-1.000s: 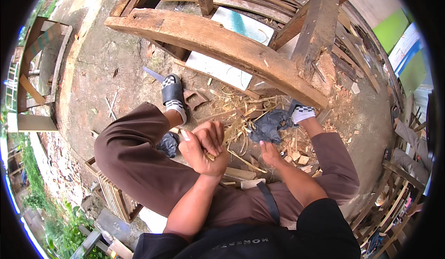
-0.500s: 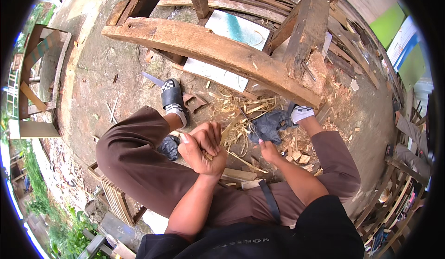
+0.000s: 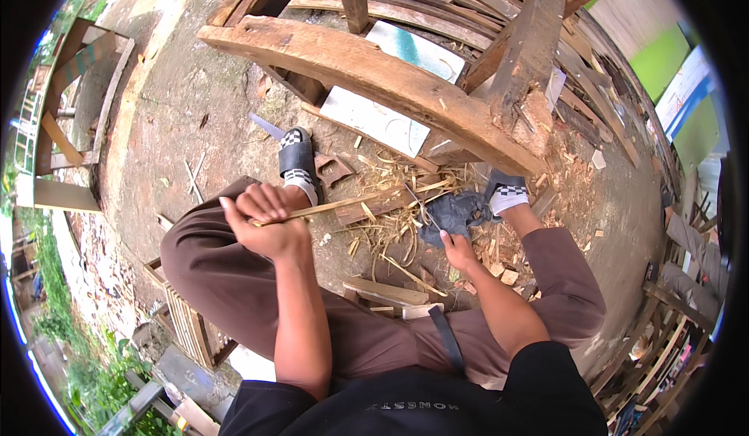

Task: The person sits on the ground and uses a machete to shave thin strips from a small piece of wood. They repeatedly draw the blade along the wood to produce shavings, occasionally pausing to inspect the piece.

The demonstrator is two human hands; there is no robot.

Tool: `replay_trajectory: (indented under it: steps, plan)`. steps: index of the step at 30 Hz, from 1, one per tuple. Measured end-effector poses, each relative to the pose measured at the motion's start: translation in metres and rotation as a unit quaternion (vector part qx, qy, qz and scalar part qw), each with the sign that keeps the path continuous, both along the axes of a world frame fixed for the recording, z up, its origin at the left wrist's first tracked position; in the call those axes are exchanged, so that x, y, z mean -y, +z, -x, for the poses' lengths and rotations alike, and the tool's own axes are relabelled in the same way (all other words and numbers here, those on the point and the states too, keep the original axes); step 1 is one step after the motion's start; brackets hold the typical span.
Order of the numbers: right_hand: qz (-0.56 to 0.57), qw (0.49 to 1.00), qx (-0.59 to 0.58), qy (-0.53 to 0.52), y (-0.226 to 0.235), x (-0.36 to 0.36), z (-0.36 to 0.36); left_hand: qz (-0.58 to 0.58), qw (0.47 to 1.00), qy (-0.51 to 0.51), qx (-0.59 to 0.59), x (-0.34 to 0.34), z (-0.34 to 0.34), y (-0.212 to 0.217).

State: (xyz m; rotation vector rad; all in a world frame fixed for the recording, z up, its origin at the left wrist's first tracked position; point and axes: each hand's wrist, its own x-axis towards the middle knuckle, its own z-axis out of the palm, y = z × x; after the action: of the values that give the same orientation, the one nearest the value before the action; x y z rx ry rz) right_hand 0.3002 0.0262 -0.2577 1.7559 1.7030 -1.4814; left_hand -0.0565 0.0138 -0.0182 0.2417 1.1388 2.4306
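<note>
Head view: a seated person in brown trousers looks down at both hands over littered ground.
Left hand (image 3: pixel 264 219): fist wrapped tight round one end of a thin strip (image 3: pixel 351 200).
Strip: pale wood, long and slim, running from the left fist rightward above the shavings (image 3: pixel 390 233), its far end near the cloth (image 3: pixel 456 211).
Right hand (image 3: pixel 456 250): fingers reach down to the dark cloth; whether they pinch it, cannot tell.
Cloth: crumpled on the ground, just beside the right sandal (image 3: pixel 507 194).
Left sandal (image 3: pixel 298 163): near the left fist.
Beam (image 3: pixel 367 73): heavy, weathered, lying across beyond the feet.
</note>
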Motion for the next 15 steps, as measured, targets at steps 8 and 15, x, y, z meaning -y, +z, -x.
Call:
replay_trajectory:
  steps: [8, 15]
  plan:
    - [-0.158, 0.984, 0.058, 0.056, 0.020, -0.027, 0.044, 0.090, 0.957, 0.255, 0.108, 0.024, 0.051, -0.022]
    - [-0.240, 0.966, 0.059, 0.077, 0.015, -0.033, 0.064, 0.110, 0.954, 0.193, 0.201, 0.018, 0.048, -0.056]
